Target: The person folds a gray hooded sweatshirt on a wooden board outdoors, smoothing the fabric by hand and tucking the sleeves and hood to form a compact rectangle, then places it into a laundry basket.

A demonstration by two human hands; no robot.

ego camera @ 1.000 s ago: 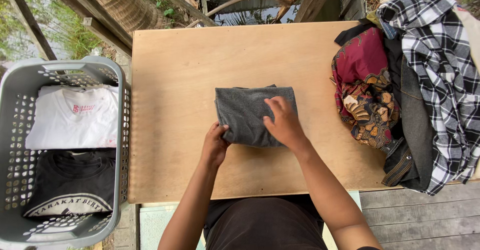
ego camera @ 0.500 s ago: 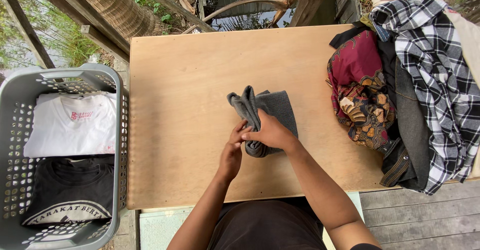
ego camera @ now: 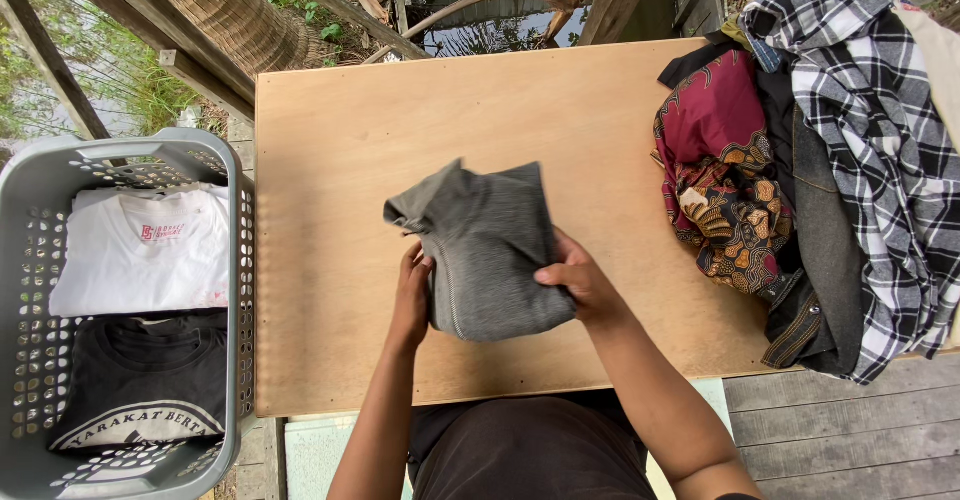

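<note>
A folded grey garment [ego camera: 485, 245] is lifted off the wooden table [ego camera: 330, 140], tilted toward me. My left hand [ego camera: 412, 295] grips its lower left edge. My right hand [ego camera: 582, 285] grips its lower right side, thumb on top. The fingers of both hands are partly hidden under the cloth.
A grey laundry basket [ego camera: 235, 260] stands left of the table, holding a folded white shirt [ego camera: 140, 250] and a folded black shirt [ego camera: 135, 380]. On the table's right end lies a heap of clothes: a maroon patterned garment [ego camera: 720, 150], a dark jacket [ego camera: 825, 250], a black-and-white plaid shirt [ego camera: 880, 150].
The grey garment was folded over on the table and then picked up. Both hands now hold it raised, shifted left toward the basket.
</note>
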